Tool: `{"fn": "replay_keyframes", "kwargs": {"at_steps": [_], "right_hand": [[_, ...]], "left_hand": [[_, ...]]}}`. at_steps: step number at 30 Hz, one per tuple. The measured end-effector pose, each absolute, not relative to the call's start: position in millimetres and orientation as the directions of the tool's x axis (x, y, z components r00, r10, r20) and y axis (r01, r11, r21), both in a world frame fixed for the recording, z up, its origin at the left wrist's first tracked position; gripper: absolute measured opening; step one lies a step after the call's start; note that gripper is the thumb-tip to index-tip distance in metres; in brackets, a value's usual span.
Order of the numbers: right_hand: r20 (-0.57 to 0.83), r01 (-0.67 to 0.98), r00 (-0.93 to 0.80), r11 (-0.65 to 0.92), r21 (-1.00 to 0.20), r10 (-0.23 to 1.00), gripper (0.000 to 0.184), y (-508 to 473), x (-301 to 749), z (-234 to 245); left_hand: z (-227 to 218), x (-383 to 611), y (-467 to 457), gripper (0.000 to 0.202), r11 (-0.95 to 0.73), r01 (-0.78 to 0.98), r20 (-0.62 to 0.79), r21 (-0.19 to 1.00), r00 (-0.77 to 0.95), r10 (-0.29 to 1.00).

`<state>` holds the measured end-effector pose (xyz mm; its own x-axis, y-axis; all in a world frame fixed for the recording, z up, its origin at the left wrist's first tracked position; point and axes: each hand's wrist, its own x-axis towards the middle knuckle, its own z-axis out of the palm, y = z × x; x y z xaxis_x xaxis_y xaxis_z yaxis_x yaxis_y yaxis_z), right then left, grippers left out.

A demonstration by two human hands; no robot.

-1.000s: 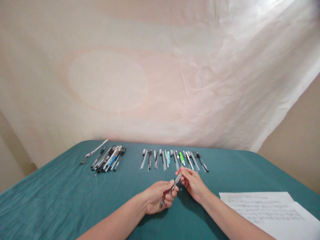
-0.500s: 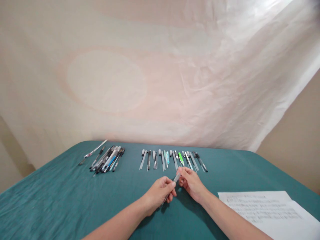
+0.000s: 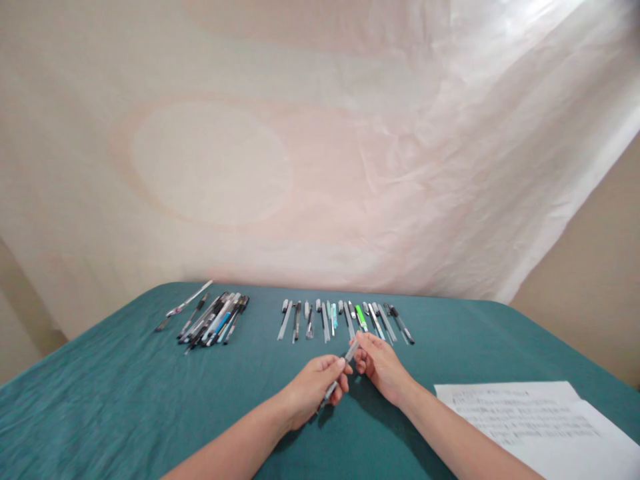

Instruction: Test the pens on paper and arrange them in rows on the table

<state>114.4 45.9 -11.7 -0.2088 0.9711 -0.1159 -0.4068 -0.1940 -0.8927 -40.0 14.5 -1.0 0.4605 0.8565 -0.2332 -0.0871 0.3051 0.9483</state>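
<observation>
Between my two hands a slim grey pen (image 3: 353,349) is held at a slant above the table. My left hand (image 3: 320,383) is closed around its middle, and its darker lower end sticks out below the fingers. The fingertips of my right hand (image 3: 379,360) pinch the pen's upper end. Just beyond my hands lies a spread-out row of pens and separate caps, with a bright green one (image 3: 361,318) among them.
A pile of pens (image 3: 213,323) lies on the left of the green-covered table (image 3: 125,400), with a whitish pen (image 3: 193,298) behind it. Sheets of written paper (image 3: 530,427) lie at the right front. A pale cloth (image 3: 325,147) hangs behind the table.
The pen has shifted slightly in my left hand, and more of its lower end shows below the fingers. My right fingers stay at its upper end.
</observation>
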Motion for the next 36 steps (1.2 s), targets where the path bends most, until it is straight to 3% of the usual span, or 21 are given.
{"fn": "replay_keyframes", "kwargs": {"at_steps": [36], "right_hand": [[-0.066, -0.444, -0.223, -0.162, -0.882, 0.973, 0.023, 47.7, 118.6, -15.9]], "left_hand": [[-1.4, -40.9, 16.2, 0.038, 0.319, -0.066, -0.249, 0.945, 0.488, 0.836]]}}
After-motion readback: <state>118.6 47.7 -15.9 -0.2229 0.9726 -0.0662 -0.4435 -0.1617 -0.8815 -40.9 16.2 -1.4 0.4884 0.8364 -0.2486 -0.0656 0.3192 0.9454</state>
